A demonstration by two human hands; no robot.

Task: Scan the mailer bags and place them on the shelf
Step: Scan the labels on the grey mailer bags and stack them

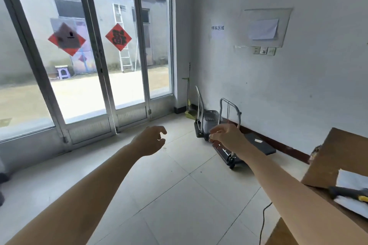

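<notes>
Both arms are stretched out in front of the person over bare floor, and neither hand holds anything: the left hand (151, 141) has its fingers loosely curled and parted, and the right hand (226, 136) has its fingers half-bent and slack, thumb near the forefinger but pinching nothing that can be made out. No shelf is in view, so how many bags have been placed there cannot be judged. What looks like a white mailer bag (353, 190) lies at the lower right edge on a brown desk (338, 157), well apart from both hands, and a black and yellow handheld scanner (348, 194) rests across it; whether that bag has been scanned is not visible. By the look of it the person is between steps, with at least this bag left to pick up, scan and carry to the shelf. A thin black cable (262, 223) trails down beside the desk to the floor. The floor (169, 195) is pale tile, clean and uncluttered in the middle. Along the white wall stand two folding hand trolleys (229, 125), a grey bin and a broom with a dustpan in the corner. The wall carries a small printed sign, a sheet in a clear sleeve and a row of switches. To the left, aluminium-framed glass doors (111, 55) bear red diamond decorations and look onto a courtyard with a ladder and a stool.
</notes>
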